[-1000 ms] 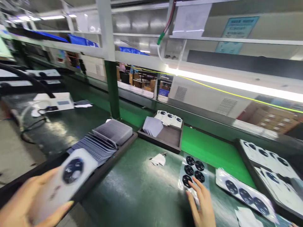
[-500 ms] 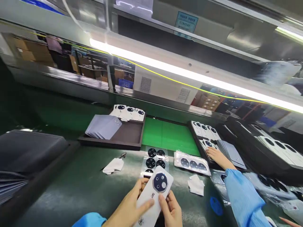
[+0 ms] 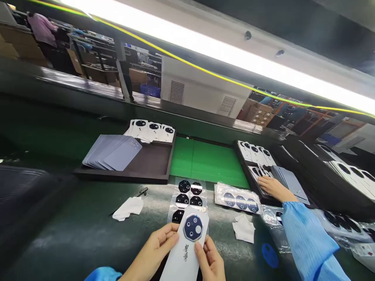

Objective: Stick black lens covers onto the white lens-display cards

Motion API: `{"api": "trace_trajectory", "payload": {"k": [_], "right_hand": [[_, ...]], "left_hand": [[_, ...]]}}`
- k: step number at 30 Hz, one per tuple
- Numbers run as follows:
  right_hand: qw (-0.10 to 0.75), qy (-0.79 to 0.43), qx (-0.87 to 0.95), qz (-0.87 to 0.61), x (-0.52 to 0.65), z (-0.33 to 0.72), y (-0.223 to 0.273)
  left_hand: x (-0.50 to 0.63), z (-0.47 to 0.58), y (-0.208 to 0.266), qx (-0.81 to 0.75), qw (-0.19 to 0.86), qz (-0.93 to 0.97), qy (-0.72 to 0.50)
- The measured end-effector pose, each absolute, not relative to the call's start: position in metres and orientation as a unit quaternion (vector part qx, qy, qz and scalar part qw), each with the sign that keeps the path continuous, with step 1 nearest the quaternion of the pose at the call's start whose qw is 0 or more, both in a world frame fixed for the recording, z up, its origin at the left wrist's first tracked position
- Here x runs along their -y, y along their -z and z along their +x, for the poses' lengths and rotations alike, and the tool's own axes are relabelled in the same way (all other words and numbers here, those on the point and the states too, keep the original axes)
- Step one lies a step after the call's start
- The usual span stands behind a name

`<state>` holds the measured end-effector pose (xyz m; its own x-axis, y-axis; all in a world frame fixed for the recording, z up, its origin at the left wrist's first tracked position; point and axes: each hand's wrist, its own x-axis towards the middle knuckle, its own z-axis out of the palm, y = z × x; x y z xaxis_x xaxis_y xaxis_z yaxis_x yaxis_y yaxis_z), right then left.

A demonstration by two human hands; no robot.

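My left hand (image 3: pixel 154 248) and my right hand (image 3: pixel 210 258) hold a white phone back cover (image 3: pixel 183 259) at its two long edges. It is tilted, with a dark round camera panel (image 3: pixel 193 227) near its top and dark lettering below that. The cover's lower end runs out of view. Just beyond it lies a clear sheet of black camera stickers (image 3: pixel 182 200), partly hidden by the cover. To the right are a stack of plastic-wrapped camera panels (image 3: pixel 238 199) and a white cloth (image 3: pixel 244 229); another white cloth (image 3: pixel 129 207) lies to the left.
A dark tray (image 3: pixel 152 159) at back left holds grey sheets (image 3: pixel 113 152) and white covers (image 3: pixel 150 130). At right, a co-worker's hand (image 3: pixel 275 187) reaches into another tray (image 3: pixel 250 176) of covers. A green mat (image 3: pixel 208 160) lies between the trays. A lamp hangs above.
My view has tipped down and shifted slightly. My left thumb has moved from the cover's face to its edge, uncovering more of the lettering. The co-worker's hand stays at the right tray.
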<state>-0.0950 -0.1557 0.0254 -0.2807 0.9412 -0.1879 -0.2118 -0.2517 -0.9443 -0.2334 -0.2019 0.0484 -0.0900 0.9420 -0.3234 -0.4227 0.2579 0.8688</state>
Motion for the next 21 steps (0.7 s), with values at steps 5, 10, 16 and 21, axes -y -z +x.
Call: {"api": "trace_trajectory", "payload": {"k": [5,10,16,21], "right_hand": [[0.433,-0.665,0.440,-0.420,0.1562,-0.0942,-0.0244],[0.443,-0.674,0.414,-0.421,0.1559,-0.0947,-0.0241],[0.448,-0.670,0.405,-0.432,0.1564,-0.0955,-0.0228],[0.451,-0.659,0.410,-0.440,0.1572,-0.0952,-0.0209]], "left_hand": [[0.2020,-0.2341,-0.0557,-0.473,0.633,0.249,-0.560],[0.2020,-0.2333,-0.0540,-0.477,0.624,0.248,-0.567],[0.2011,-0.2342,-0.0562,-0.473,0.624,0.238,-0.574],[0.2005,-0.2342,-0.0578,-0.487,0.626,0.227,-0.565]]}}
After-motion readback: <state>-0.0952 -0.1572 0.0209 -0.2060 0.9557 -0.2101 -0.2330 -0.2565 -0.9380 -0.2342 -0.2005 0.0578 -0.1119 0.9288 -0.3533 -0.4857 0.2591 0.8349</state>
